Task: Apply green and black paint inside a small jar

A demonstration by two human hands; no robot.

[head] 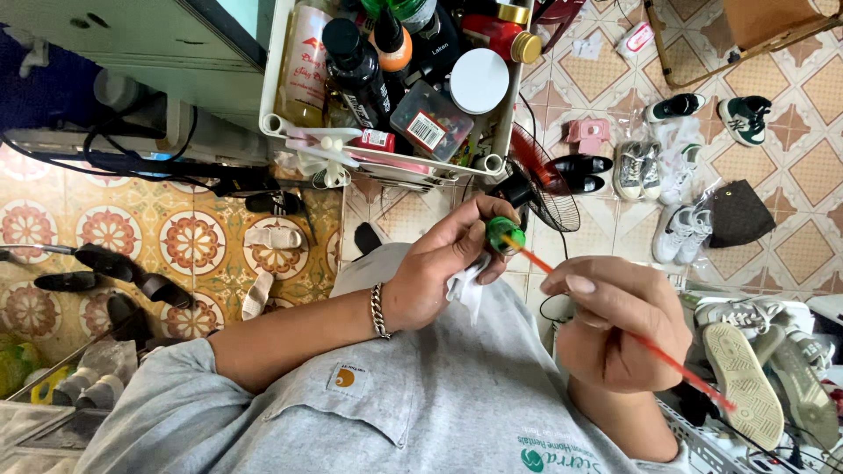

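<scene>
Overhead, two hands: left (pixel 439 272) gripping one green cap (pixel 505 235) and white tissue (pixel 468 285), right (pixel 619 333) pinching one red straw (pixel 667 360).

White plastic crate (pixel 274 88) of bottles and jars at top centre, black round fan (pixel 544 189) just below-right of it, sneakers (pixel 680 233) scattered on the right, sandals (pixel 263 294) on patterned tiles left.

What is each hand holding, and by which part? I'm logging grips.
One hand grips a small green round cap plus white cloth; the other hand pinches a thin red plastic straw mid-length.
</scene>
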